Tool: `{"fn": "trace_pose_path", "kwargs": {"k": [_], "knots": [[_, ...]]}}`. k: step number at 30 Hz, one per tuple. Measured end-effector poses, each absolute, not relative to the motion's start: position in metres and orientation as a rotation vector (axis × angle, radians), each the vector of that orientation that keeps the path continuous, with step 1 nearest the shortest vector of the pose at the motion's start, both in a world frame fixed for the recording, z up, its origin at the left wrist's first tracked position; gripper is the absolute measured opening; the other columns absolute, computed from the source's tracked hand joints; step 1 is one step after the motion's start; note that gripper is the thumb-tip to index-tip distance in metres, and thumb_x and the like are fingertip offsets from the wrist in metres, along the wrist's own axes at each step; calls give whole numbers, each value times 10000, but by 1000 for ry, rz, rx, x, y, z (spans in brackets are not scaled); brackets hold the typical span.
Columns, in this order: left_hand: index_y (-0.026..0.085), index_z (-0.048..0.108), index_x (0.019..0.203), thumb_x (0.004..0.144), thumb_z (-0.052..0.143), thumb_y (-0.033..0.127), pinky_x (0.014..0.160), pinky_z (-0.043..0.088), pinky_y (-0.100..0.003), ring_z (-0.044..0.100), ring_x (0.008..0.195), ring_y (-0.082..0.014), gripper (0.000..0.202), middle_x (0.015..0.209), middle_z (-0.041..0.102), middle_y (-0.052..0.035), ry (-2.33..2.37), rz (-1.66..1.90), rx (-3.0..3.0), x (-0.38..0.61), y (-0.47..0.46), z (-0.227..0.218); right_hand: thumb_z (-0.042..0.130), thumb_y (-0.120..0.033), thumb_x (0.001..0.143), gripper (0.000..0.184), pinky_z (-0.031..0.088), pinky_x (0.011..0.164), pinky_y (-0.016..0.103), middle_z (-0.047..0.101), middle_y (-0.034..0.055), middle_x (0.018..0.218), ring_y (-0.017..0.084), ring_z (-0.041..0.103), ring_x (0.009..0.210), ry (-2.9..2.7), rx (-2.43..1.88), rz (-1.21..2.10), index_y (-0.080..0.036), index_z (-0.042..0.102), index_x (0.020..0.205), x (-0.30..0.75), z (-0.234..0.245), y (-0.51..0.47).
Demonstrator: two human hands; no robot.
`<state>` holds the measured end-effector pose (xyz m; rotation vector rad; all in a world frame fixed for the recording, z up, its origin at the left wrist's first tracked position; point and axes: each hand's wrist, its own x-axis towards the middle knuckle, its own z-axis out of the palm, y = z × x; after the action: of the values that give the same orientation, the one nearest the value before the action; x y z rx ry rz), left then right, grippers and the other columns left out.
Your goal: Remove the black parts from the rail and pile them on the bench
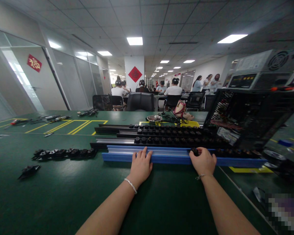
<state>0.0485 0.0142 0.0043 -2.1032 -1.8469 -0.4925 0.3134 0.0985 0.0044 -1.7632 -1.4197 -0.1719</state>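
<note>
Past a row of black parts (63,153) at left on the green table (63,195); with the left hand (140,164) spread and unclenched, resting over the near wall of the blue channel (171,159), nearer than the black rails (98,145). Probably light, stiff and smooth enough to slide; best steadied by both walls. With the right hand (204,161), pinching a small black part (193,151) at the blue channel's right half; likely light, hard, somewhat fragile; best held by the edges.
</note>
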Motion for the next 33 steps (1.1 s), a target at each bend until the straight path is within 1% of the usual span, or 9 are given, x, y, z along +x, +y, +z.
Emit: {"fn": "trace_pose_path", "kwargs": {"k": [3, 7, 11, 19, 33], "knots": [[282, 419, 1284, 821, 481, 366, 989, 304, -467, 431, 1168, -261, 475, 1398, 406, -76, -1825, -492, -2093, 48, 14, 3, 462, -427, 673, 327, 247, 981, 470, 619, 81, 864, 254, 548, 862, -1425, -1775, -179, -182, 539, 875, 311, 5, 97], [278, 420, 1281, 822, 481, 356, 991, 302, -471, 432, 1166, -260, 470, 1394, 411, -77, -1814, -507, -2085, 47, 14, 2, 469, -423, 687, 358, 242, 986, 473, 622, 114, 929, 274, 532, 919, -1418, -1872, -245, -165, 541, 924, 307, 7, 94], [280, 418, 1282, 826, 473, 357, 995, 296, -470, 423, 1175, -260, 466, 1398, 404, -75, -1823, -503, -2093, 47, 14, 3, 461, -455, 703, 368, 246, 982, 486, 622, 138, 907, 292, 522, 942, -1457, -1973, -273, -151, 564, 882, 308, 9, 93], [280, 421, 1279, 820, 482, 347, 994, 295, -468, 422, 1177, -259, 468, 1390, 413, -79, -1825, -505, -2097, 47, 14, 4, 440, -509, 712, 364, 192, 1008, 545, 633, 115, 849, 293, 524, 950, -1510, -1969, -216, -177, 572, 782, 307, 10, 92], [280, 428, 1275, 805, 491, 324, 993, 295, -474, 422, 1174, -265, 476, 1395, 407, -74, -1821, -521, -2085, 48, 14, 2, 440, -528, 716, 364, 141, 1019, 540, 620, 92, 795, 271, 513, 918, -1573, -1893, -174, -188, 568, 718, 302, 9, 92]]}}
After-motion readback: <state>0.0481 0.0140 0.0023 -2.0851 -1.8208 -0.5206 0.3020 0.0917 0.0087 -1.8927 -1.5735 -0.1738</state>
